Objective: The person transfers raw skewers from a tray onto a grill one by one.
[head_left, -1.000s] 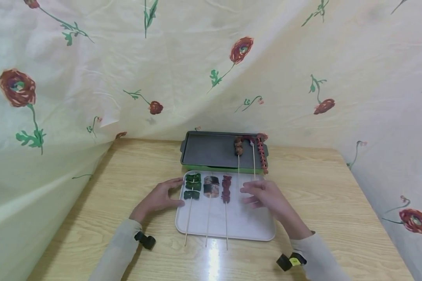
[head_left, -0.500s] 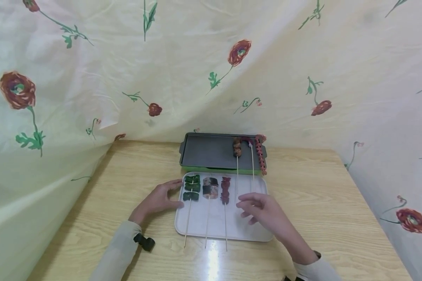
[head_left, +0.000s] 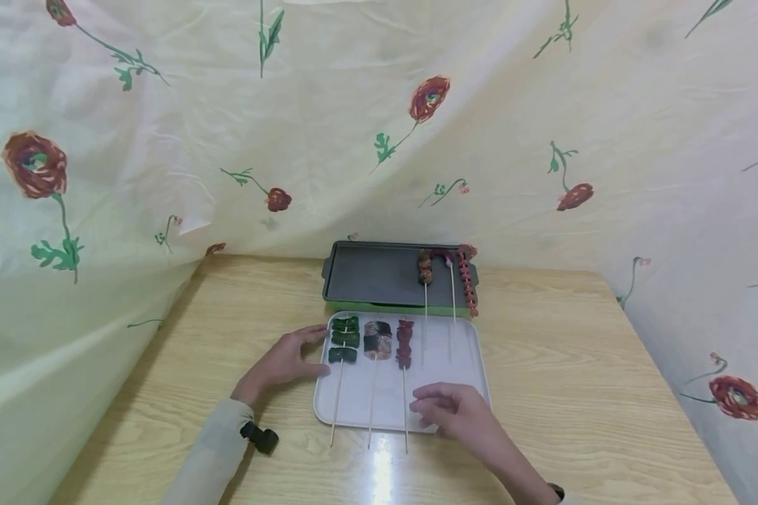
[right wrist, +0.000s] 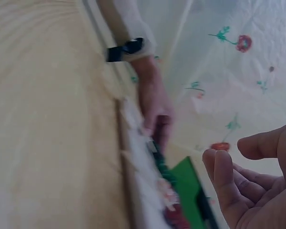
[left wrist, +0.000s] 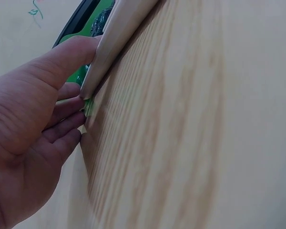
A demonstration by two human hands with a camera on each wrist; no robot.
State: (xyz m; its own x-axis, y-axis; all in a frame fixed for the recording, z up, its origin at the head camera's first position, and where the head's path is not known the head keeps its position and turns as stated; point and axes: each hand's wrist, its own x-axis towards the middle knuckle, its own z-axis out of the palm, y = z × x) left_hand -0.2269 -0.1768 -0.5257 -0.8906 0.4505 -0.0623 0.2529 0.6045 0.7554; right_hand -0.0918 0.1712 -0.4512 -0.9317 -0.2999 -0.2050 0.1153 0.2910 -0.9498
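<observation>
My left hand [head_left: 282, 363] rests at the left rim of a white tray [head_left: 445, 379], thumb and fingertips spread along the edge. The left wrist view shows its thumb [left wrist: 69, 55] against the rim and its fingers fairly straight. Three skewers lie on the tray: green pepper pieces [head_left: 344, 339], fish chunks with dark skin [head_left: 377, 340], and dark red meat [head_left: 404, 344]. Over the tray's front right, beside the meat skewer's stick, hovers my right hand [head_left: 455, 414]. Its fingers are loosely bent with nothing between them, as the right wrist view [right wrist: 252, 186] also shows.
Behind the tray stands a black griddle [head_left: 373, 273] with a green base. At its right lie a browned meat skewer [head_left: 424, 268], a purple curled skewer [head_left: 445, 256] and a red spiral-cut one [head_left: 468, 280]. A flowered cloth [head_left: 328, 140] hangs behind the wooden table [head_left: 543, 337].
My right hand has moved back toward the front of the tray and slightly left, away from the griddle skewers' sticks. The left hand has stayed at the tray's rim.
</observation>
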